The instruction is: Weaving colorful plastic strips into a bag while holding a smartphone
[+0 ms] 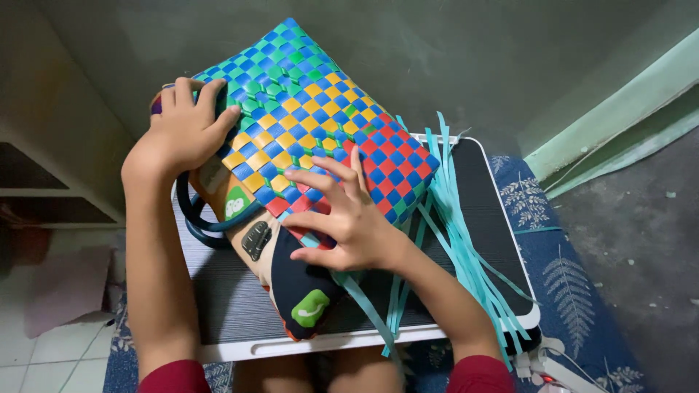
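Observation:
A woven basket (313, 109) of plastic strips in green, blue, yellow and red checks lies tilted on a small lap table (480, 218). My left hand (186, 131) grips its upper left edge, fingers curled over the rim. My right hand (342, 215) presses on the red and blue lower part, fingers spread, pinching a strip. Loose turquoise strips (459, 225) trail from the basket's lower right side across the table. A printed cloth piece (291, 284) with icon pictures and a dark handle (200, 218) lie under the basket.
The dark ribbed table top has a white rim (364, 338). A blue leaf-patterned mat (568, 291) lies under it on the right. A green wall (473, 58) stands behind, a low shelf (51, 182) at left, white cables (561, 364) at lower right.

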